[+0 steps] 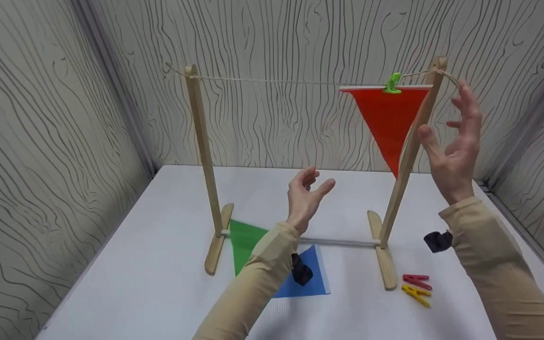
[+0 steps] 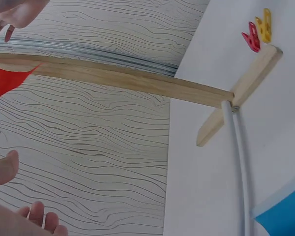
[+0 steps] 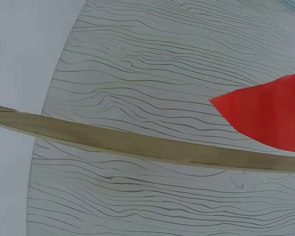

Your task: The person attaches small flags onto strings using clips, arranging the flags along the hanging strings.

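A red triangular pennant (image 1: 390, 118) hangs by a green clothespin (image 1: 392, 84) from a string (image 1: 272, 80) tied between two wooden posts. Beside the right post (image 1: 411, 146) my right hand (image 1: 458, 148) is raised with fingers spread, its fingertips right at the loose string end. My left hand (image 1: 304, 198) hovers in front of the stand, fingers loosely bent and thumb apart, nothing in it. The left wrist view shows the pennant's tip (image 2: 10, 81) between both hands. In the right wrist view the red pennant (image 3: 270, 113) is beside the post, with only a sliver of hand showing.
A green pennant (image 1: 246, 241) and a blue pennant (image 1: 317, 278) lie on the white table (image 1: 125, 264), partly behind my left sleeve. Near the right foot (image 1: 385, 269) of the stand are a red clothespin (image 1: 416, 281) and a yellow clothespin (image 1: 416, 295). A white rod (image 1: 343, 242) joins the posts low down.
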Demonstrator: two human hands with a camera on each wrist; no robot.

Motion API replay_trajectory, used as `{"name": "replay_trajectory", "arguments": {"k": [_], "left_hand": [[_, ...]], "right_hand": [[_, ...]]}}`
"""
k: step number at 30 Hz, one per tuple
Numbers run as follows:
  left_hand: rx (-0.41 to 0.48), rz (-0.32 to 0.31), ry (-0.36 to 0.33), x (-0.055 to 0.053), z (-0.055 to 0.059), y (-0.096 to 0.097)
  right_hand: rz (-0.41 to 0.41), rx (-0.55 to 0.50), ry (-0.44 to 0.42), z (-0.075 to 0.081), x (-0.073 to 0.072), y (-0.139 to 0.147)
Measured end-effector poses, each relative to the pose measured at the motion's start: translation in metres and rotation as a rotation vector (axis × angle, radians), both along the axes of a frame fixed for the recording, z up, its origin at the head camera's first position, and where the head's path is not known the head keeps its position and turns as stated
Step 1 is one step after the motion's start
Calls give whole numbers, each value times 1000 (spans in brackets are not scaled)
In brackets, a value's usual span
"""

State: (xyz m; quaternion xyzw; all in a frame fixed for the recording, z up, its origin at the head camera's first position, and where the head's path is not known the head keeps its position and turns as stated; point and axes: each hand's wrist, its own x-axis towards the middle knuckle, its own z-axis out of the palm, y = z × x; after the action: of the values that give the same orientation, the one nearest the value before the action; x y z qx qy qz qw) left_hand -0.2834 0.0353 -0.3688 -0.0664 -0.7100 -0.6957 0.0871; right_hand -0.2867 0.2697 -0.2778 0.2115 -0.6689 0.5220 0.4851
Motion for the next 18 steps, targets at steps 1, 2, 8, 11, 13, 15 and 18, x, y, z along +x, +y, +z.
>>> {"name": "replay_trajectory", "arguments": {"k": [1,2,8,11,13,15,18], "left_hand": [[-14,4,-4,1,-5,-1],[-32,10,-3,2,-11,-2],[-139,68,-14,7,-43,-8],[-190,75,-34,10,-59,-10],[-232,69,-36,12,-69,-12],[-272,59,-42,15,-78,-14],[-337,60,-53,19,-89,-17]], "right_hand": [[1,0,-7,-7,1,1],[3,4,-15,-14,2,2],[62,20,-65,-58,11,6],[92,22,-100,-82,16,10],[109,12,-133,-99,21,14],[107,-6,-187,-116,26,18],[90,-47,-318,-137,34,25]]}}
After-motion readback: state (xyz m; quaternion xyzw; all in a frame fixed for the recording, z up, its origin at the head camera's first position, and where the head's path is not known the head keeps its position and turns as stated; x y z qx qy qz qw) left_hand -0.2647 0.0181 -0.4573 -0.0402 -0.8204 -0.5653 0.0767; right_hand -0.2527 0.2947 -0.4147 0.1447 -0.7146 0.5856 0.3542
